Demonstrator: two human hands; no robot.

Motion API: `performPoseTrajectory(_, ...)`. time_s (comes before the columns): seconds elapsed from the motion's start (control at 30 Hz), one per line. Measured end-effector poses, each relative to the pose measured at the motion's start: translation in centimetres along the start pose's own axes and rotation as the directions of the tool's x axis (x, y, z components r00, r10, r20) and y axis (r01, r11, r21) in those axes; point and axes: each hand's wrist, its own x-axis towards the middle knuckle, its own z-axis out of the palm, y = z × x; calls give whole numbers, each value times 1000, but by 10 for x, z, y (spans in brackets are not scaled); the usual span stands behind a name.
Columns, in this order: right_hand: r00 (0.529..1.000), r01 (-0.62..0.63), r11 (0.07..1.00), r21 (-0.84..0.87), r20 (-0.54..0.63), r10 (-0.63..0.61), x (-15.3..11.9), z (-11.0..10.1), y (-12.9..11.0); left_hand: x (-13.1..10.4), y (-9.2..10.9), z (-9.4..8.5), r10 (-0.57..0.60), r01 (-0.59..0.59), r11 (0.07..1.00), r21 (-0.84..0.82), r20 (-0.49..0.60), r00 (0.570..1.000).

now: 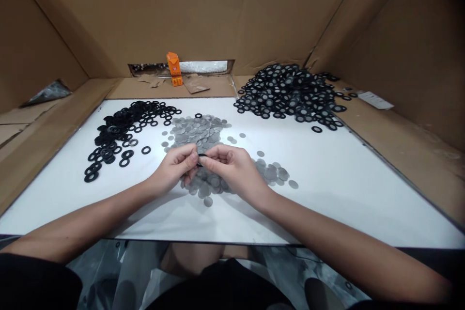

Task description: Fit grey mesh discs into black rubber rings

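My left hand (181,162) and my right hand (228,167) meet over the middle of the white table, thumbs and fingers pinched on one black ring (202,155) between them. Whether a disc sits inside that ring, I cannot tell. Below and behind the hands spreads a pile of thin grey discs (203,131), partly covered by the hands. To the left lies a heap of open black rings (125,126). At the back right is a larger heap of black rings with grey centres (286,89). A lone black ring (198,116) rests at the far edge of the disc pile.
Cardboard walls (181,9) enclose the white table (337,193) at the back and sides. A small orange box (174,65) stands by a slot in the back wall. A white label (375,100) lies at the right. More discs (272,172) are scattered right of my hands.
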Motion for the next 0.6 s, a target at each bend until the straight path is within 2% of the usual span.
performPoseTrajectory(0.1,997,-63,997,50,41,60,3,-2,2,2,0,0,-49,53,992,-110,35,998)
performPoseTrajectory(0.27,965,-202,969,143,199,172,7,-7,4,6,1,-2,-89,94,987,-127,45,995)
performPoseTrajectory(0.37,950,-251,940,231,245,194,7,-7,3,6,1,-1,-100,104,984,-144,37,994)
performPoseTrajectory(0.47,959,-229,950,210,213,184,7,-6,2,5,1,0,-108,109,984,-138,20,994)
performPoseTrajectory(0.6,990,-122,988,97,82,114,6,-3,2,4,-2,0,-60,59,996,-67,-18,998)
